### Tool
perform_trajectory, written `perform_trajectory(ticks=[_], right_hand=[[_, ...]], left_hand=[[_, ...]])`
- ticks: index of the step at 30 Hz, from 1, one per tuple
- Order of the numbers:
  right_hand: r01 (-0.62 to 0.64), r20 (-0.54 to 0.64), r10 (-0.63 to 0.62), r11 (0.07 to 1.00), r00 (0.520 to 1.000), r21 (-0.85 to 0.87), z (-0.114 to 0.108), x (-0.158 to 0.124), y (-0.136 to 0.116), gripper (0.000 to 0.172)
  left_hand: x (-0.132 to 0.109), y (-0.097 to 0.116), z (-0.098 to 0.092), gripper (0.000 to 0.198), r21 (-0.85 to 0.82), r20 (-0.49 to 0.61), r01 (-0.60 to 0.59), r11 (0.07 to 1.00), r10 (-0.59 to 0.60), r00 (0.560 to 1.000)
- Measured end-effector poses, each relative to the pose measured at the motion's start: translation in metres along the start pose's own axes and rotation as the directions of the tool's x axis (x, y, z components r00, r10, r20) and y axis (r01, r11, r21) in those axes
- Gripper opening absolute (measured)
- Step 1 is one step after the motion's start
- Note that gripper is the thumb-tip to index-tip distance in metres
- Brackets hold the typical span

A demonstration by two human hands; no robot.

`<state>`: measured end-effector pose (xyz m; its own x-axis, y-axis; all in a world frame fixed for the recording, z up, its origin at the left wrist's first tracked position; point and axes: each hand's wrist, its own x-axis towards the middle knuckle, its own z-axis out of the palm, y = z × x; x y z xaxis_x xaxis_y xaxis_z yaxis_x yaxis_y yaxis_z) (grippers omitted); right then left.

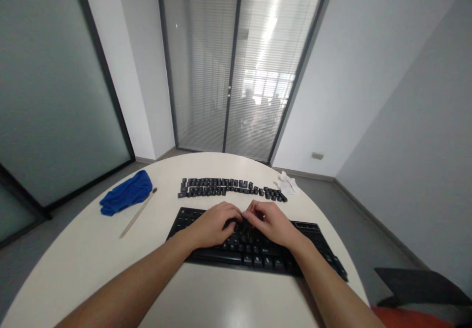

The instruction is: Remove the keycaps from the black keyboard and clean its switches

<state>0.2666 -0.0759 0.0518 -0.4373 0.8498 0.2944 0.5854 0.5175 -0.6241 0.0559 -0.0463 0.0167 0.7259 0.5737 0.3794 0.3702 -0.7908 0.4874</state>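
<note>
A black keyboard (224, 257) lies across the table in front of me, with some of its keys hidden under my hands. My left hand (214, 223) rests over its middle, fingers curved down and thumb apart from the forefinger. Close against it, my right hand (271, 222) is closed in a pinch, thumb and forefinger together above the keys. Whatever the pinch holds is too small and dark to name; thin lines show just below it. Beyond the keyboard, loose black keycaps (206, 190) lie in uneven rows.
On the left of the round white table (88, 264) are a blue cloth (127, 193) and a thin stick brush (138, 213) with a dark tip. A crumpled white tissue (287, 184) sits by the far right edge. A dark chair (420, 286) stands at the lower right.
</note>
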Motion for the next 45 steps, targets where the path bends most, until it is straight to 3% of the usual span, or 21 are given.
perform_trajectory(ticks=[6,11,15,20,28,34,41,45], right_hand=[[-0.126,0.028,0.124,0.954,0.992,0.273,0.005,0.002,0.013,0.036],[-0.207,0.038,0.208,0.902,0.977,0.379,0.010,0.003,0.024,0.037],[-0.195,0.017,0.202,0.917,0.979,0.348,0.010,0.003,0.024,0.038],[-0.135,-0.135,0.186,0.938,0.973,0.320,0.010,0.005,0.023,0.039],[-0.102,-0.193,0.141,0.975,0.971,0.198,0.010,0.004,0.022,0.038],[-0.028,-0.259,0.072,0.985,0.963,0.171,0.010,0.003,0.017,0.034],[-0.016,-0.224,0.050,0.988,0.973,0.152,0.013,0.003,0.018,0.032],[-0.043,-0.201,0.073,0.988,0.977,0.149,0.015,0.005,0.021,0.033]], left_hand=[[-0.003,0.005,-0.004,0.018,-0.043,0.049,-0.026,0.999,0.028,0.998],[-0.003,0.003,-0.004,0.018,-0.056,0.058,-0.037,0.998,0.040,0.998],[-0.003,0.002,-0.004,0.018,-0.059,0.065,-0.034,0.998,0.038,0.997],[-0.003,0.007,-0.006,0.034,-0.055,0.006,0.005,0.998,-0.004,1.000],[-0.002,0.008,-0.003,0.026,0.053,-0.021,0.027,0.998,-0.026,0.999],[-0.001,-0.001,0.003,0.041,-0.144,-0.019,0.105,0.984,-0.109,0.994],[0.000,-0.005,0.003,0.052,-0.329,0.014,0.101,0.939,-0.102,0.995],[0.000,-0.005,0.003,0.050,-0.335,0.037,0.101,0.937,-0.094,0.995]])
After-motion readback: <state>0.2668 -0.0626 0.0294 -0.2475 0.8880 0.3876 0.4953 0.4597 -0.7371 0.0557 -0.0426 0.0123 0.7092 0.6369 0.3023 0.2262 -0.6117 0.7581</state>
